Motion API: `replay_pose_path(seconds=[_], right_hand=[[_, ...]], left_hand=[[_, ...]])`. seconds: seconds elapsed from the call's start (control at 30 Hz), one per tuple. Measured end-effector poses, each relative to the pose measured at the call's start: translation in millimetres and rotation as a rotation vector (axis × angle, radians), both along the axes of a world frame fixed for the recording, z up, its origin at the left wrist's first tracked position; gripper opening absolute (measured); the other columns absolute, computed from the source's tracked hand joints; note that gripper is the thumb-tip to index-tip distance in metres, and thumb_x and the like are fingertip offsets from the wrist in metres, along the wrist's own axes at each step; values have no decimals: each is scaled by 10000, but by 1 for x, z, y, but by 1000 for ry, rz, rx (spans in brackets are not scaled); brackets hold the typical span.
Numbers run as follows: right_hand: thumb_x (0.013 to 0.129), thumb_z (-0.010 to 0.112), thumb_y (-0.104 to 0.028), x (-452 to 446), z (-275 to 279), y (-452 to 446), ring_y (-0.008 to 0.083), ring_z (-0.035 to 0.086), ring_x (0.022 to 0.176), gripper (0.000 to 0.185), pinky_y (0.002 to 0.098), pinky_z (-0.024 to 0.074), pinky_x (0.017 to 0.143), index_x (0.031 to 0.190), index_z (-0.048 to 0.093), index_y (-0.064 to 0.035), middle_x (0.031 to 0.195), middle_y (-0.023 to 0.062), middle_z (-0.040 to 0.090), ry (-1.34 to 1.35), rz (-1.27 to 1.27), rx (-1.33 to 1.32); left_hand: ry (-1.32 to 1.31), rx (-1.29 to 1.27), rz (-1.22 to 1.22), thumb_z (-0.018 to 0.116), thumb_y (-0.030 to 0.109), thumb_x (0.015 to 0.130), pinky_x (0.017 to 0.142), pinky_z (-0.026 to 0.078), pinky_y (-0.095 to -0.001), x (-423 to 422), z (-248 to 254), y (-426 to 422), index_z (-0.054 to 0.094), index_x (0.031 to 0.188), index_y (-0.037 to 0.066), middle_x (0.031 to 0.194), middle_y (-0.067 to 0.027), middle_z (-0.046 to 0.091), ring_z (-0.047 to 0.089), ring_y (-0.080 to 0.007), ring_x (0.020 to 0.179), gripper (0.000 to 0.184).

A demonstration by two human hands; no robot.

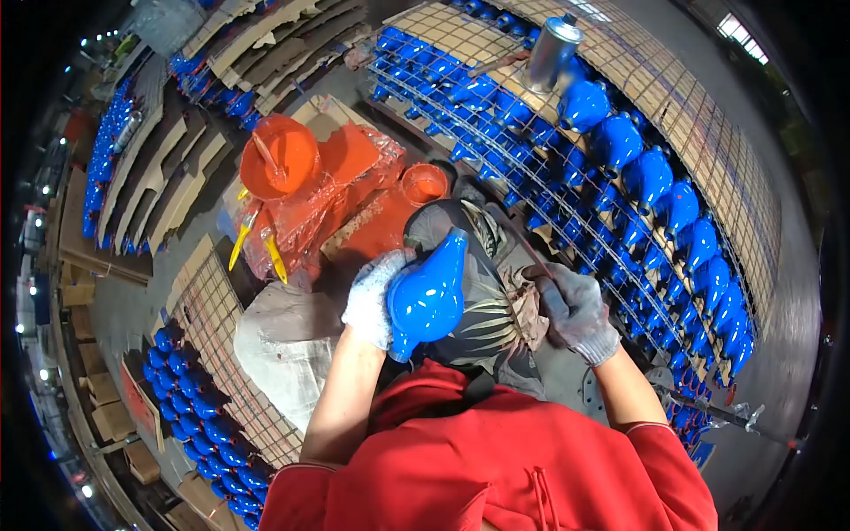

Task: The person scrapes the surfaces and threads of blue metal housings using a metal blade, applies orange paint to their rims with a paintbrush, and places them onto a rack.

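Observation:
My left hand (367, 299), in a white glove, is wrapped round a glossy blue bulb-shaped part (428, 297) with a narrow neck. The part is tilted over my lap, its neck pointing up and slightly right. My right hand (580, 311), in a stained grey glove, is closed beside my knee, close to a crumpled, stained rag (526, 310). A thin dark stick shows at its fingertips, but what it grips is unclear. Ahead of my left hand stand a small red-orange paint pot (424, 183) and a larger red-orange bucket (297, 149) with a brush inside.
Brushes with yellow handles (275, 257) hang by the paint-covered stand. On the right, a mesh rack (682, 97) bears many blue parts and a spray can (554, 51). More blue parts (199, 423) sit at lower left beside another mesh panel (232, 354). Cardboard sheets are stacked at upper left.

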State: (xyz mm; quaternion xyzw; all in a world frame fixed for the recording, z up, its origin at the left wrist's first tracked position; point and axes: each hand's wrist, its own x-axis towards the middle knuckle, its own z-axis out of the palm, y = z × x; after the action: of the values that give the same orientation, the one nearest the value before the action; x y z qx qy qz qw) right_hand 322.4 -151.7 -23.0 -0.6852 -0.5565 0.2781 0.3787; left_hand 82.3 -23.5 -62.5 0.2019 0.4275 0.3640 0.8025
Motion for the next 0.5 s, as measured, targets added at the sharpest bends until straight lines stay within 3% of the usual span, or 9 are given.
replay_pose_path(seconds=[0.03,0.1,0.13,0.23,0.3,0.37,0.5], right_hand=[[925,521,-95,-2,12,0,207,616,604,170,299,488,589,1009,652,-26,719,141,617,-7,-6,10],[944,476,-149,-7,33,-2,112,537,602,259,263,443,576,1070,630,18,691,66,599,217,-82,-179],[940,475,-157,-9,37,-5,101,540,657,279,245,432,606,1087,629,23,761,39,603,301,-108,-212],[942,496,-142,-11,33,-13,81,535,632,256,237,441,585,1118,617,-2,747,29,594,247,-140,-136],[945,496,-163,-13,30,-16,70,532,625,284,226,433,570,1140,608,10,746,28,587,220,-147,-69],[949,492,-163,-17,40,-20,59,533,622,286,221,429,557,1145,605,11,756,23,587,377,-201,-147],[950,491,-159,-28,51,-23,61,539,597,283,215,425,532,1145,601,14,716,12,585,341,-150,-109]], left_hand=[[-7,10,-6,565,139,901,722,530,-311,0,5,0,638,1012,10,901,-114,662,643,-207,803,185],[-22,61,21,600,136,888,688,525,-304,-2,13,-4,643,996,16,879,-99,662,638,-193,776,167],[-90,100,32,614,139,889,682,521,-293,-4,19,-6,640,982,23,865,-87,657,632,-179,763,151],[-143,173,0,629,166,871,749,532,-320,-17,26,-6,637,981,47,897,-95,656,641,-208,821,163],[-163,198,4,624,167,878,739,535,-320,-22,42,-9,635,981,43,894,-95,656,642,-208,809,162],[-188,217,4,618,169,885,729,538,-319,-26,52,-14,634,981,40,892,-94,655,643,-209,796,161],[-141,352,53,613,167,890,724,530,-311,-32,72,-26,629,980,31,880,-81,648,633,-187,791,164]])
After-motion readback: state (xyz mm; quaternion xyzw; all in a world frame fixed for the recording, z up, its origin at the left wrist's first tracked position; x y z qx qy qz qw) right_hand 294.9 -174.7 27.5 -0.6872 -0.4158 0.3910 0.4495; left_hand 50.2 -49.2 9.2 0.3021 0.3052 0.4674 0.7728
